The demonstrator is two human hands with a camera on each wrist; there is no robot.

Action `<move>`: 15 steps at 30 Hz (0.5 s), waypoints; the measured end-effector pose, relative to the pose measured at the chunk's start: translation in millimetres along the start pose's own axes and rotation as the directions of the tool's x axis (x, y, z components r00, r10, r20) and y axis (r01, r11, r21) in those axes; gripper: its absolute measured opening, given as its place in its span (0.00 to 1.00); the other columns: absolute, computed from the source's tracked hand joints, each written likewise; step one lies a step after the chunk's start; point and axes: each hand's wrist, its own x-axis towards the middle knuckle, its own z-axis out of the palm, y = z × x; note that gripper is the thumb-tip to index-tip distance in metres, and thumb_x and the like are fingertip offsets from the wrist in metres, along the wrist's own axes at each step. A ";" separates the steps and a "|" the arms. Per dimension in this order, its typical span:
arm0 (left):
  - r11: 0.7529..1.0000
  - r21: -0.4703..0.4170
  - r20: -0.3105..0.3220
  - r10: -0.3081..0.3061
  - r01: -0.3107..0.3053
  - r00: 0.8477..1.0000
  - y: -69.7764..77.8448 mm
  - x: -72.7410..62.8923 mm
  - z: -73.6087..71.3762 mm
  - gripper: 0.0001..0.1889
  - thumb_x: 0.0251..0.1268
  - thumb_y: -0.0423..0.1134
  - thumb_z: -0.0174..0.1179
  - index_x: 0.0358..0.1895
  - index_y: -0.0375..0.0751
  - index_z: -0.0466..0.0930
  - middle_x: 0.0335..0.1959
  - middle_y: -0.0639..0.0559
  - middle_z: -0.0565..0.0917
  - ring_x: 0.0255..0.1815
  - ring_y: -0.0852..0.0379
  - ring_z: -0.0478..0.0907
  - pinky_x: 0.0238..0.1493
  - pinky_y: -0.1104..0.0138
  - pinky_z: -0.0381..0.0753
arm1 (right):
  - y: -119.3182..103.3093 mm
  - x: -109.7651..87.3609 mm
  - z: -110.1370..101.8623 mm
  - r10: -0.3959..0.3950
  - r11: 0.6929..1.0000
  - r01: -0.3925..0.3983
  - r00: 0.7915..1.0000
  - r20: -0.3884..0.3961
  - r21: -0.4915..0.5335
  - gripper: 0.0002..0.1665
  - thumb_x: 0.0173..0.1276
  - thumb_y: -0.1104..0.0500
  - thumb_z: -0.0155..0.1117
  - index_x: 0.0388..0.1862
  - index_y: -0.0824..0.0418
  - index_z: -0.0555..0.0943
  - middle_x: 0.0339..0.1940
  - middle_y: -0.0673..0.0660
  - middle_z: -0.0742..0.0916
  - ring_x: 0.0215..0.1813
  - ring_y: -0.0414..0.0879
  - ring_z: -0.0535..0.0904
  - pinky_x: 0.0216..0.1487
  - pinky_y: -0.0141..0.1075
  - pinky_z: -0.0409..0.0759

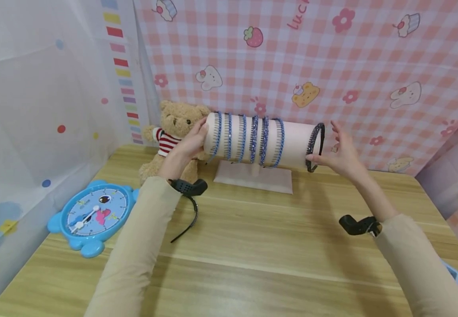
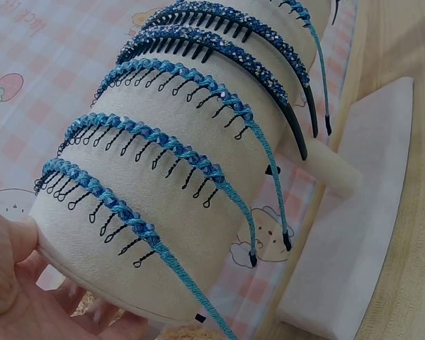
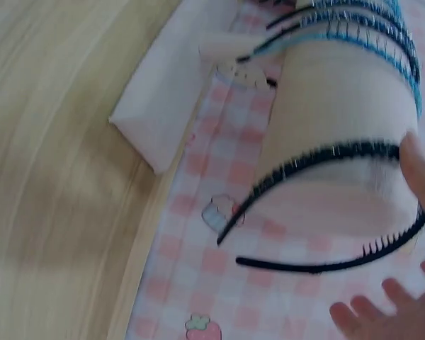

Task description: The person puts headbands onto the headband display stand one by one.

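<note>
A cream headband stand (image 1: 298, 143), a padded roll on a flat base (image 1: 249, 176), carries several blue braided and glittery headbands (image 1: 280, 143) with comb teeth. My left hand (image 1: 191, 143) grips the roll's left end, its thumb at the rim in the left wrist view. Around the right end hangs a black toothed headband (image 1: 312, 147), its band looping out past the roll's end face. My right hand (image 1: 341, 152) touches this black headband with the thumb, while the other fingers spread beyond the end, apart from the band.
Behind my left hand sits a teddy bear (image 1: 177, 121) in a striped shirt. A blue toy clock (image 1: 94, 215) lies at the left. Another dark headband (image 1: 192, 224) lies on the wooden table (image 1: 253, 251) beside my left forearm. A checked cloth (image 1: 276, 53) hangs behind.
</note>
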 end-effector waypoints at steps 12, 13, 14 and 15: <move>1.000 0.004 0.017 0.019 -0.019 1.000 -0.1 -0.6 -1.9 0.26 0.75 0.44 0.27 0.73 0.52 0.38 0.73 0.47 0.49 0.73 0.49 0.48 0.71 0.52 0.51 | 12.7 30.4 -17.7 -0.076 0.995 0.047 0.934 0.350 0.090 0.66 0.54 0.58 0.70 0.73 0.54 0.29 0.75 0.62 0.41 0.74 0.62 0.41 0.70 0.57 0.46; 1.000 0.005 0.021 0.019 -0.019 1.000 -0.3 -0.4 -1.9 0.26 0.75 0.44 0.27 0.73 0.52 0.38 0.73 0.47 0.49 0.73 0.49 0.48 0.71 0.52 0.51 | 13.2 32.2 -18.5 -0.072 0.995 0.042 0.929 0.364 0.088 0.66 0.54 0.58 0.70 0.73 0.54 0.29 0.75 0.62 0.41 0.74 0.62 0.40 0.70 0.57 0.46; 1.000 0.007 0.020 0.018 -0.018 1.000 -0.3 -0.6 -1.9 0.26 0.75 0.44 0.27 0.73 0.52 0.38 0.73 0.47 0.49 0.73 0.49 0.48 0.71 0.53 0.51 | 13.6 33.9 -19.3 -0.070 0.996 0.043 0.924 0.375 0.082 0.66 0.54 0.57 0.70 0.73 0.53 0.29 0.75 0.62 0.41 0.74 0.62 0.40 0.70 0.58 0.46; 1.000 0.008 0.021 0.018 -0.019 1.000 -0.6 -0.4 -1.9 0.26 0.75 0.45 0.27 0.73 0.52 0.38 0.73 0.47 0.49 0.73 0.49 0.48 0.71 0.53 0.51 | 13.9 35.3 -19.9 -0.069 0.996 0.044 0.921 0.383 0.074 0.66 0.54 0.57 0.70 0.73 0.54 0.29 0.75 0.62 0.41 0.74 0.62 0.40 0.70 0.58 0.46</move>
